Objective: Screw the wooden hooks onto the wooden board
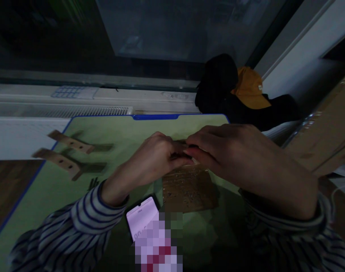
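Lying nearest the camera, a phone rests face up with a lit pale screen, partly blurred, between two striped sleeves. Just beyond it sits a flat brown panel, roughly rectangular, its face dull and speckled, probably wood or board; the dim light prevents a firmer reading. Above the panel's far edge the left hand and the right hand meet, fingertips pinched together on a small brown piece, mostly hidden by the fingers. Both hands are closed narrowly on it; its shape cannot be told.

Farther left, well apart from the hands, two wooden brackets stand on the surface, each a flat strip with small holes. A few short dark pins lie near them. The surface is a smooth green mat with a blue border.

Beyond it runs a white ribbed radiator under a dark window. At the far right lie dark clothing and a yellow cap, with cardboard leaning nearby.
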`<state>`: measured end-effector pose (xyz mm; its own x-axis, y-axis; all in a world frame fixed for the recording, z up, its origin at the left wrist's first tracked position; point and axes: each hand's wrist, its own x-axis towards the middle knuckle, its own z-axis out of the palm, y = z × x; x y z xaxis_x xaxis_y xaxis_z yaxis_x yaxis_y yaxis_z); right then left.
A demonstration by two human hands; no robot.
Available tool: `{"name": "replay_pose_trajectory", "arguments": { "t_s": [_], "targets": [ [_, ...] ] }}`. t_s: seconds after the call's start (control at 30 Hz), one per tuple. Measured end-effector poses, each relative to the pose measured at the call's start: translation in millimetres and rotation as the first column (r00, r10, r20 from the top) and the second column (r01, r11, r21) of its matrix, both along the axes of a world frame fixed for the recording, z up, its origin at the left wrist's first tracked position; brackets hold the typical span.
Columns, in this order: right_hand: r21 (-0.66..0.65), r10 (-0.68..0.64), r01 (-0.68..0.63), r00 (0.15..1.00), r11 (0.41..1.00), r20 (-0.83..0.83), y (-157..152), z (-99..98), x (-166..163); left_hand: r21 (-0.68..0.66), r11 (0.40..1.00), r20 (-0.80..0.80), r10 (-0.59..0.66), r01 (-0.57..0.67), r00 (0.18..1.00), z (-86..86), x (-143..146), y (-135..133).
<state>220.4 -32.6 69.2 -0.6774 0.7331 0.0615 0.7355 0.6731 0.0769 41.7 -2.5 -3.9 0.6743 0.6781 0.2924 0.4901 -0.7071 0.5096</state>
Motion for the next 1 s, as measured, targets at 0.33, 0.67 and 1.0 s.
{"name": "replay_pose_trajectory", "arguments": {
  "t_s": [0.33, 0.67, 1.0],
  "targets": [
    [-0.133, 0.083, -0.101, 0.987, 0.986, -0.135, -0.8, -3.2, 4.5, 0.093, 0.996, -0.029, 0.004, -0.001, 1.000, -6.0, -2.9, 0.2],
    [-0.062, 0.024, -0.027, 0.998, 0.998, -0.054, 0.3, -3.5, 3.0, -0.146, 0.987, -0.065, -0.074, 0.064, 0.995, -1.5, -2.6, 1.2],
    [-0.025, -0.036, 0.035, 0.999, 0.999, -0.041, 3.6, -3.9, 1.3, -0.051, 0.999, -0.070, -0.001, -0.003, 0.998, -2.6, -0.7, -0.6]
  ]
}}
